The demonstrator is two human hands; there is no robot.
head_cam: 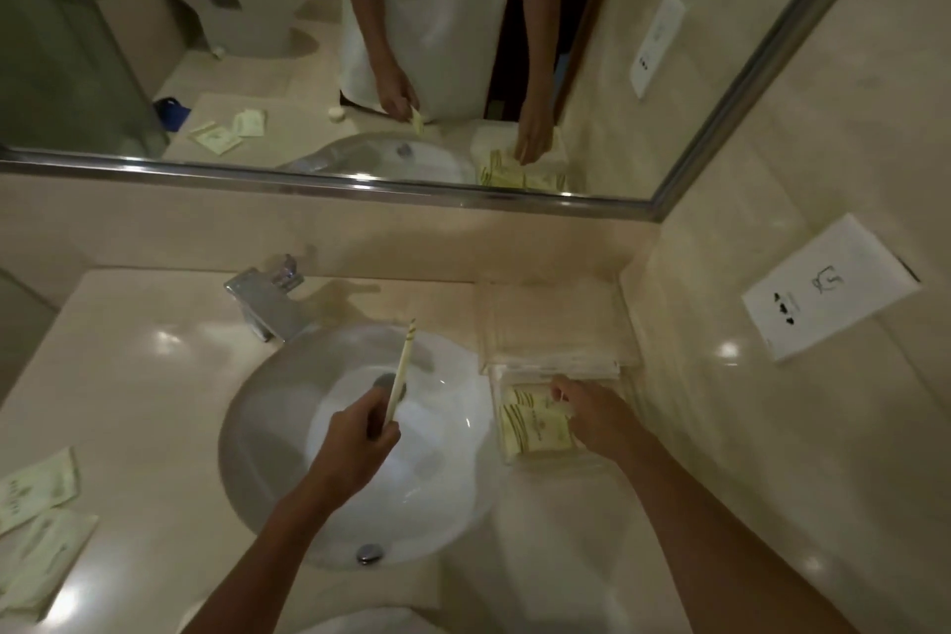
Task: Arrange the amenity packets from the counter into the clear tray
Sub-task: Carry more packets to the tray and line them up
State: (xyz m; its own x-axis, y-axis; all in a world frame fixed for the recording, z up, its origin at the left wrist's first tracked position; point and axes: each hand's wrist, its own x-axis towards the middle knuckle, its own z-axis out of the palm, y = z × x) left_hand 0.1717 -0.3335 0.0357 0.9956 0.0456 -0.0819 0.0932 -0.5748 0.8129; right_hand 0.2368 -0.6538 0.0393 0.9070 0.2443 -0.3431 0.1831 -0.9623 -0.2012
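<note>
Left hand (360,432) at centre frame, forearm rising from the lower edge, fingers curled and thumb pinching a thin packet (402,373) held on edge, pointing up. Right hand (592,414) right of centre, forearm running in from the lower right corner, palm down, fingers bent, fingertips (558,389) touching the packets in the tray (535,420). Both arms bare.

Chrome faucet (267,296) behind white sink (247,427); mirror (309,67) above; folded towels (553,324) right.
</note>
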